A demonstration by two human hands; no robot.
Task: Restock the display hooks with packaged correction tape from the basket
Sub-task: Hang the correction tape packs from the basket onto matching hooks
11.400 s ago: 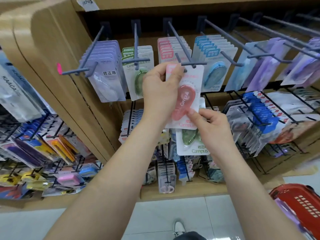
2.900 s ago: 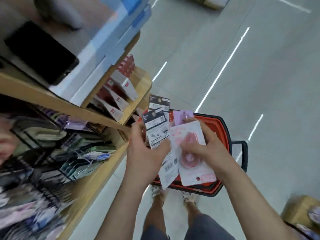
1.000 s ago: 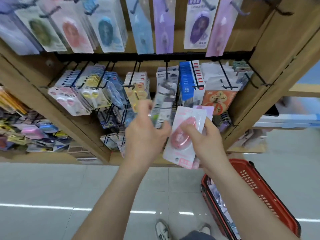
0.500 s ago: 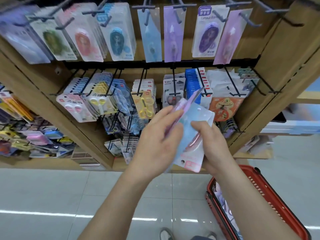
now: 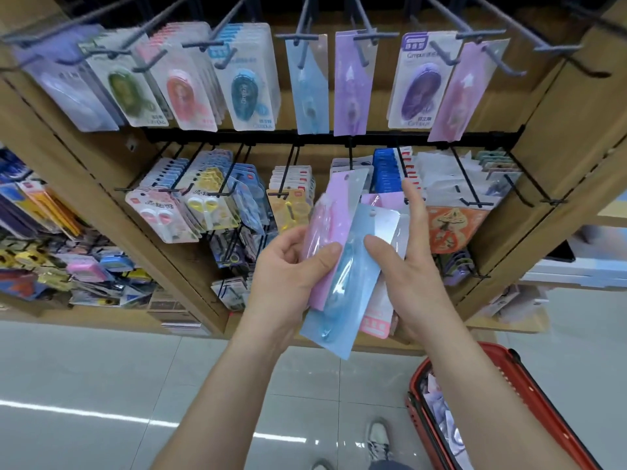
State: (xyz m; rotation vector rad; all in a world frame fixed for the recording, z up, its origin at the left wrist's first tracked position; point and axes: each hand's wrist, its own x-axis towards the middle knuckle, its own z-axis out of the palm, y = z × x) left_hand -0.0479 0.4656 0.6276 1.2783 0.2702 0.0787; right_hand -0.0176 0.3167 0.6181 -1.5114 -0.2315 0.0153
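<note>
Head view | blue correction tape pack (image 5: 342,276) now fanned frontmost, pinched between your left hand (image 5: 288,266) and right hand (image 5: 414,266) | likely hangs at twelve o'clock.

The pink pack (image 5: 334,215) in my left hand (image 5: 288,276) and the blue pack (image 5: 342,286) pinched by my right hand (image 5: 410,266) are smooth card under glossy clear plastic blisters that catch the light. The upper hooks (image 5: 297,37) look like matt grey coated metal and the lower hooks (image 5: 465,178) like thin black wire, set in a shelf (image 5: 570,130) of matt wood-grain board. The floor (image 5: 84,385) is glossy pale tile, and the basket (image 5: 543,412) is smooth red plastic.
</note>
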